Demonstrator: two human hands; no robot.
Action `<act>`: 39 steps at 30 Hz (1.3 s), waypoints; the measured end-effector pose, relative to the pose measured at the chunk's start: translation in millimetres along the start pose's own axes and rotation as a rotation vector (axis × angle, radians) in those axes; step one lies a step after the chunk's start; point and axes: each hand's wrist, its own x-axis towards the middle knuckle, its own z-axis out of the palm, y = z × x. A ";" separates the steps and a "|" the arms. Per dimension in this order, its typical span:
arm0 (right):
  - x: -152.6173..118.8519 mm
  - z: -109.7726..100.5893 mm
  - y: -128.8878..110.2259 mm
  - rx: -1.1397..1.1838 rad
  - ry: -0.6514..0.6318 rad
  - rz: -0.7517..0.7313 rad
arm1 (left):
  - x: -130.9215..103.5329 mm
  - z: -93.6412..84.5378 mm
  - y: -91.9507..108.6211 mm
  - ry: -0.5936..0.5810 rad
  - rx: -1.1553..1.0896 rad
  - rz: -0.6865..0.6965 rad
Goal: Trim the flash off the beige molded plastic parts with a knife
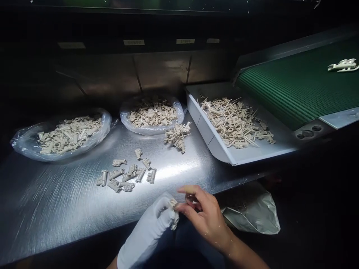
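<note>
My left hand (157,220), in a white glove, pinches a beige molded plastic part (174,220) just past the table's near edge. Bare apart from a yellowish covering on the index fingertip, my right hand (206,215) is beside it. Its thumb tip appears to touch the part, while the index finger stays apart from the thumb. The other right fingers curl behind and are partly hidden. Beyond my hands, several similar loose plastic parts (130,173) lie scattered on the metal table (70,201). A small heap of beige parts with thin sprues (177,137) sits farther back.
Two plastic-lined containers, left (108,125) and middle (147,130), hold heaped parts. At right, a pale tray (210,140) holds parts with sprues below a green conveyor belt (291,82), which carries one molded piece (343,65). A plastic bag (260,216) hangs below the table's edge.
</note>
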 end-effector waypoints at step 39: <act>-1.4 2.8 -8.2 -0.380 -0.016 -0.301 | -8.5 2.8 -18.2 0.104 0.056 0.239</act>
